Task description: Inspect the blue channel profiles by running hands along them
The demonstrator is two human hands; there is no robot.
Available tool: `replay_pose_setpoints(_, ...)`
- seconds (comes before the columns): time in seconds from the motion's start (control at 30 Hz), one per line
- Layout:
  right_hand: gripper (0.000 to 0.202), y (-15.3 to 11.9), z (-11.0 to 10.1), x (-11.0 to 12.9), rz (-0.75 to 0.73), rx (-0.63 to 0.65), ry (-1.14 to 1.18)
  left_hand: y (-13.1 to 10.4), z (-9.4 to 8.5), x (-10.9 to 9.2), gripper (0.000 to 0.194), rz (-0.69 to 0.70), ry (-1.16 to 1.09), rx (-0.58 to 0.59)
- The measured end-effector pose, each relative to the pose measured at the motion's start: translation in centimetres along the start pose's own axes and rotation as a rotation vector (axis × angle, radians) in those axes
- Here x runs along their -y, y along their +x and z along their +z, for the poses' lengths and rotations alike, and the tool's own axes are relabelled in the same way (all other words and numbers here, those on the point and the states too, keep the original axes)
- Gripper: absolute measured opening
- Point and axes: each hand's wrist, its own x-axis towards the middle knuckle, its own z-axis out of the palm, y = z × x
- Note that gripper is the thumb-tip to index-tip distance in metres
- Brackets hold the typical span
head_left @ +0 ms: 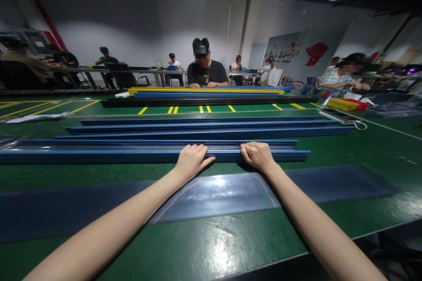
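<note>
The left hand's (192, 158) fingers lie close together, hooked over the blue channel (99, 156), thumb stretched toward the right hand (259, 154). The right fingers curl fist-like against it; whether they pinch its wall, I cannot tell. The channel runs from the left edge to right of centre. The step in hand seems to be steadying or pressing it; any shift would call for both hands working evenly. A clear gleam at its left end may be film inside. At right, the yellow tray's (343, 104) contents are too blurred to tell.
</note>
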Motion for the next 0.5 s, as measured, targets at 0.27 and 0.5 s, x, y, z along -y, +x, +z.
replay_pose_setpoints(0.27,0.044,0.02,-0.01,0.01,-0.015,-0.032,-0.006,0.02,0.08,0.06,0.037,-0.005,0.001,0.022)
replay_pose_setpoints(0.5,0.044,-0.02,-0.05,0.02,-0.032,-0.053,-0.011,0.04,0.09,0.08,0.038,-0.011,0.002,0.036)
